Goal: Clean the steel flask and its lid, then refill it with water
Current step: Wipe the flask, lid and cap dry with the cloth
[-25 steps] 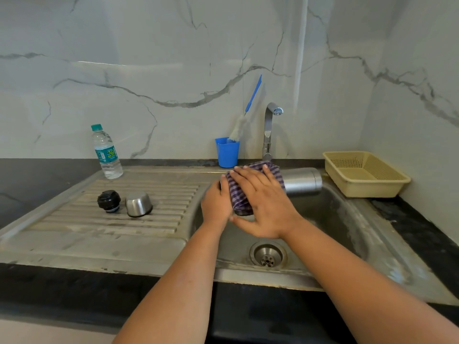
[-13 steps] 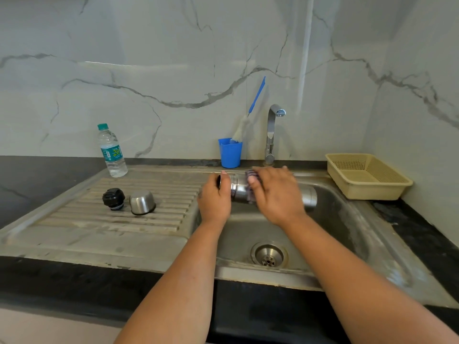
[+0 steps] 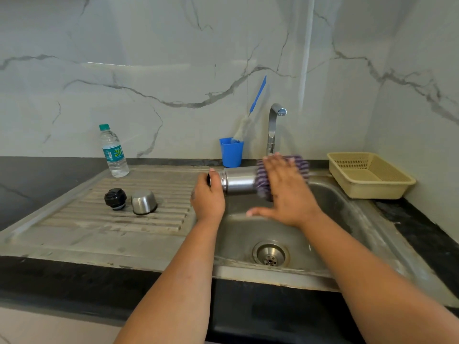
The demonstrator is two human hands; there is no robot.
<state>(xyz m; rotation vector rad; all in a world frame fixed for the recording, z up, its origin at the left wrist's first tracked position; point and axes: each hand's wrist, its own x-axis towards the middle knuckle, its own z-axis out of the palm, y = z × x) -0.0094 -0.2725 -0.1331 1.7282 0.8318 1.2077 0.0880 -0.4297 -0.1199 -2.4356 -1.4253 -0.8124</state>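
Hands (image 3: 208,197) hold flask (image 3: 238,180) over steel sink (image 3: 248,234), marble walls (image 3: 173,58).

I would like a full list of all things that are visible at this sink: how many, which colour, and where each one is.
steel flask: 1, silver, held lying sideways over the sink basin
checked cloth: 1, purple and white, wrapped round the flask
black stopper: 1, on the drainboard
steel cup lid: 1, silver, beside the stopper
water bottle: 1, clear, green cap, back of the drainboard
blue cup: 1, by the tap
bottle brush: 1, blue handle, in the cup
tap: 1, chrome
basket: 1, beige, right of the sink
sink: 1, steel
left hand: holds the flask neck
right hand: presses the cloth on the flask
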